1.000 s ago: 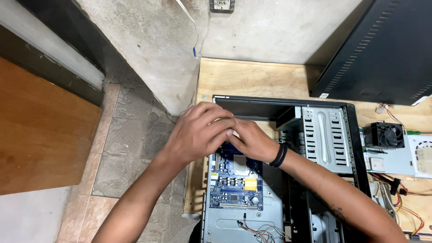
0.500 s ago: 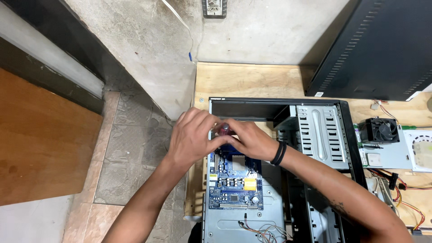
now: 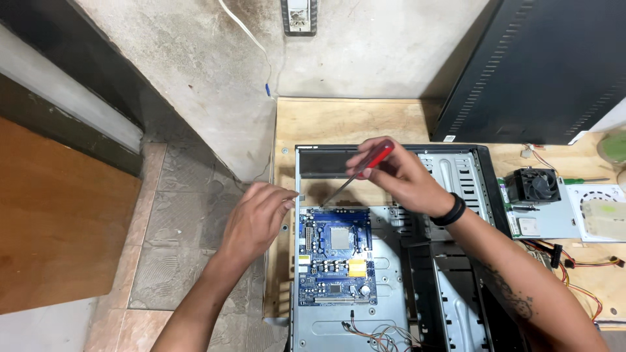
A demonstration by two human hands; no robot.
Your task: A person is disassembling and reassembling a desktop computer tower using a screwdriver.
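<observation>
An open computer case (image 3: 456, 169) lies flat on a wooden table (image 3: 339, 120). A blue motherboard (image 3: 336, 257) sits inside it. My right hand (image 3: 398, 179) grips a red-handled screwdriver (image 3: 365, 166), its tip pointing down toward the top left corner of the motherboard. A black band is on that wrist. My left hand (image 3: 257, 218) hovers at the left edge of the case, fingers loosely curled, fingertips touching the case wall, holding nothing that I can see.
A black case side panel (image 3: 541, 65) leans at the back right. A cooler fan (image 3: 533, 184), a grey drive (image 3: 554, 218) and coloured cables (image 3: 574, 261) lie to the right. Loose wires (image 3: 378, 336) sit at the case's near end. Tiled floor lies to the left.
Both hands were bunched together over the motherboard's top. Now they have parted: the left hand drew back to the case edge, the right hand rose with the screwdriver showing.
</observation>
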